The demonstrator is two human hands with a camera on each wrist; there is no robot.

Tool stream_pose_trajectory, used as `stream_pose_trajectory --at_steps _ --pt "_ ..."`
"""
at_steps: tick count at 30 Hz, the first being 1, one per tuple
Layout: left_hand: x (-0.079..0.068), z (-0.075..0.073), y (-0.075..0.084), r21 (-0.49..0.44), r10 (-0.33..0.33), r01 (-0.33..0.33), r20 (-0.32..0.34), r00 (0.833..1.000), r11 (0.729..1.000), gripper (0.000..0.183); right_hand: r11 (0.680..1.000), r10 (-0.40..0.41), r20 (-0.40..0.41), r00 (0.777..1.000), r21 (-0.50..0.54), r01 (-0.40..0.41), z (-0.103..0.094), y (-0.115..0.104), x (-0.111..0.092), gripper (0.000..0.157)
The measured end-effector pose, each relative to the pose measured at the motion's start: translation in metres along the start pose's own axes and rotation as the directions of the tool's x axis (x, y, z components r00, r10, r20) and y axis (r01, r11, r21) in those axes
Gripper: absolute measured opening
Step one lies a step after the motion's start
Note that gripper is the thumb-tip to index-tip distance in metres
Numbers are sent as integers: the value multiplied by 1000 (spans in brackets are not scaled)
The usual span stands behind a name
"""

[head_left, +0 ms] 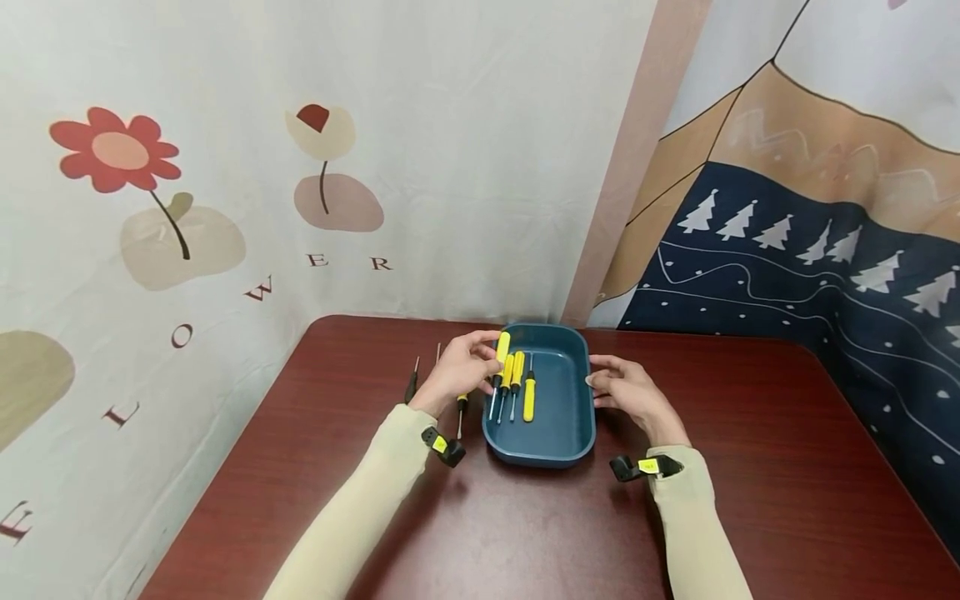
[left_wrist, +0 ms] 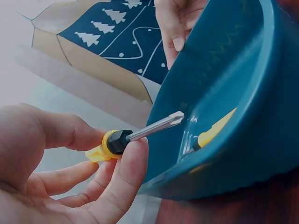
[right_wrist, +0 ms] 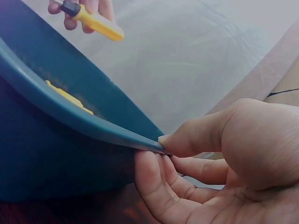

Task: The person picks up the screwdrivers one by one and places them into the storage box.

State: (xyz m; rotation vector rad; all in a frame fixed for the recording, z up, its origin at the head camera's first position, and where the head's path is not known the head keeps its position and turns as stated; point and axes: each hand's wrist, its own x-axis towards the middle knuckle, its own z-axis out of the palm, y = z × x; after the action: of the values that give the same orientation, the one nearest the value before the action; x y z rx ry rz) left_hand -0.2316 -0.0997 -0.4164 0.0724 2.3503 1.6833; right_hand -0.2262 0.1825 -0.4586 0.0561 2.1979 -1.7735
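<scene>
Nearest us, two cream sleeves point(head_left: 360, 508) reach over the dark red surface point(head_left: 300, 467). The left hand point(head_left: 459, 365) has its grip pinched on a yellow-handled Phillips screwdriver point(head_left: 503, 344), over the left side of the blue plastic tray point(head_left: 562, 400); the right hand point(head_left: 630, 390) has its grip pinched on the tray's right rim. With thumb and fingers near the black collar, we judge the handle could roll in the pinch, swinging the tip against the tray wall. Let go too high, it could land across the three yellow-handled screwdrivers point(head_left: 529, 400) lying inside and scatter them. If the right hand lifts or pulls, we might see the tray tilt and its contents slide. The left wrist also sits close to the black-handled screwdriver point(head_left: 411, 386) and another yellow-handled screwdriver point(head_left: 462, 403) outside the tray; a low sleeve could sweep either aside.
</scene>
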Motion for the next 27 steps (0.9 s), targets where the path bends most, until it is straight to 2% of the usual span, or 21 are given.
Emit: stream_pose_trajectory --at_steps 14,27 --pt "18 24 7 85 31 -38 86 996 996 52 1000 -16 1 1000 0 16 -1 1 3 48" --pt "31 45 10 109 -27 10 153 988 994 51 1000 -9 -14 1000 -8 9 0 3 3 48"
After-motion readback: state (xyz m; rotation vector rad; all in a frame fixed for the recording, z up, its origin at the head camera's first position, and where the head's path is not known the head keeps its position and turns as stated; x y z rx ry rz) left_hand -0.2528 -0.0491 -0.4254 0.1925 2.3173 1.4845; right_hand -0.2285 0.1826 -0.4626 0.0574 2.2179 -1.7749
